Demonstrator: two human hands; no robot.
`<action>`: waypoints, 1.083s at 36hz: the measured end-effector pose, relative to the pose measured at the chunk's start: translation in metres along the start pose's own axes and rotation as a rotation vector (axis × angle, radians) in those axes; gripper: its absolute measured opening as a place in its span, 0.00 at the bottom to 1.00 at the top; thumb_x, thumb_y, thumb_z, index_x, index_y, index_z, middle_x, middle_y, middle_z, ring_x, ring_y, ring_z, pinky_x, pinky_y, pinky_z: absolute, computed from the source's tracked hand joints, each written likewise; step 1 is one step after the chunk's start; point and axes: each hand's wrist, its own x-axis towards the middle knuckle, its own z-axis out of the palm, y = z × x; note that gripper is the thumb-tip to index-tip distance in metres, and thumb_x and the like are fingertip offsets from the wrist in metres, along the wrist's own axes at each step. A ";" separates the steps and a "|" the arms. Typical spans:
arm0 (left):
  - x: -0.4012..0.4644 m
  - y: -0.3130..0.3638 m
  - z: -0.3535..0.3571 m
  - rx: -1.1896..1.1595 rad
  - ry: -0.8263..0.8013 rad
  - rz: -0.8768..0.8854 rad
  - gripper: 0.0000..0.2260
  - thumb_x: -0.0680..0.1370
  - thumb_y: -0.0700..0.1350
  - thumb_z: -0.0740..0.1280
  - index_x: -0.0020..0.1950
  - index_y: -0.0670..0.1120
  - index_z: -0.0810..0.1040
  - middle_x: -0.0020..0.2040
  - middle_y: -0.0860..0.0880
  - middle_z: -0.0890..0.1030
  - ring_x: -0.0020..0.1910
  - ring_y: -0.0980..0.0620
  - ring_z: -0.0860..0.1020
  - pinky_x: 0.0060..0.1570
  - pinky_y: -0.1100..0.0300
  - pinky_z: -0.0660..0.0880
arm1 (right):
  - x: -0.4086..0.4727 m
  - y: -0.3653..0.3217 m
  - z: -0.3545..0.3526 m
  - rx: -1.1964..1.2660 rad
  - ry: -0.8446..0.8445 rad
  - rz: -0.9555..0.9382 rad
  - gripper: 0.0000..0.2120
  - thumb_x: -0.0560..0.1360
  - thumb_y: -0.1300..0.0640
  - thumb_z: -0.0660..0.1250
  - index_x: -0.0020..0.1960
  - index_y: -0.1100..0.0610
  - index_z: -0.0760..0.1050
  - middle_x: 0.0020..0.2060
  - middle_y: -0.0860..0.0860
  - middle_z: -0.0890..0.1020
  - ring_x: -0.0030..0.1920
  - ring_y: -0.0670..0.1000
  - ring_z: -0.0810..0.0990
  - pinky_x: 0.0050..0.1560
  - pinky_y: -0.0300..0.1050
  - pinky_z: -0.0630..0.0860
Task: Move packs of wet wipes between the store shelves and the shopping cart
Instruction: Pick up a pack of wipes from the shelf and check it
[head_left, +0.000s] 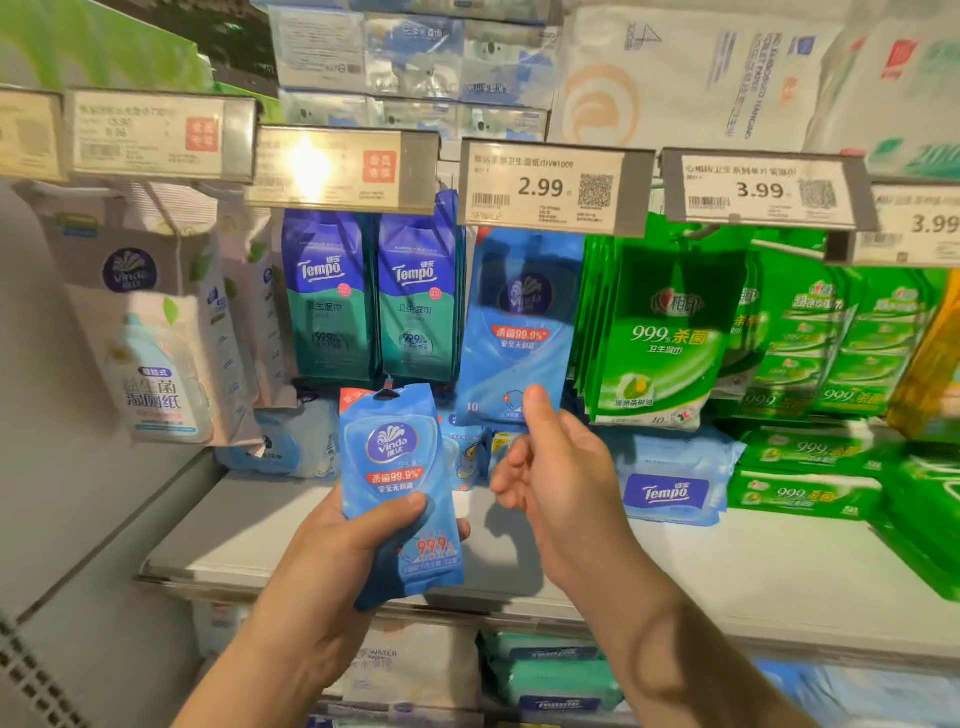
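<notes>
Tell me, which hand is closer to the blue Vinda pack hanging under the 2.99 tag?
Right. The right hand has its thumb touching the hanging Vinda pack at the bottom edge. The left hand is lower left, holding another Vinda pack.

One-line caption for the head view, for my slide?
Left hand holds a blue Vinda pack; right hand touches another hanging under the 2.99 tag.

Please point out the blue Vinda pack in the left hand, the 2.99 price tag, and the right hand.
Blue Vinda pack (395, 462), head view, on its front logo.
2.99 price tag (543, 188), head view, on the printed price.
Right hand (558, 467), head view, middle of the hand.
</notes>
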 end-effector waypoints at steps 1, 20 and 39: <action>0.000 0.000 -0.001 0.002 0.000 0.002 0.22 0.69 0.38 0.70 0.64 0.41 0.79 0.53 0.35 0.85 0.46 0.34 0.86 0.41 0.44 0.84 | 0.003 0.000 0.003 0.015 0.021 0.005 0.17 0.81 0.46 0.65 0.42 0.58 0.70 0.24 0.51 0.70 0.24 0.52 0.72 0.27 0.43 0.65; 0.004 0.005 -0.006 -0.045 0.054 0.030 0.17 0.76 0.40 0.68 0.64 0.42 0.78 0.53 0.36 0.85 0.48 0.37 0.86 0.40 0.46 0.85 | 0.026 0.010 0.013 0.113 0.095 0.097 0.17 0.81 0.44 0.64 0.53 0.59 0.75 0.24 0.50 0.68 0.23 0.49 0.69 0.25 0.41 0.67; 0.009 0.007 0.016 0.255 -0.166 0.078 0.16 0.77 0.54 0.67 0.63 0.50 0.81 0.57 0.46 0.86 0.52 0.42 0.84 0.55 0.47 0.79 | -0.040 0.030 -0.032 -0.506 -0.464 -0.113 0.09 0.76 0.40 0.59 0.48 0.44 0.73 0.26 0.47 0.73 0.26 0.47 0.69 0.29 0.39 0.67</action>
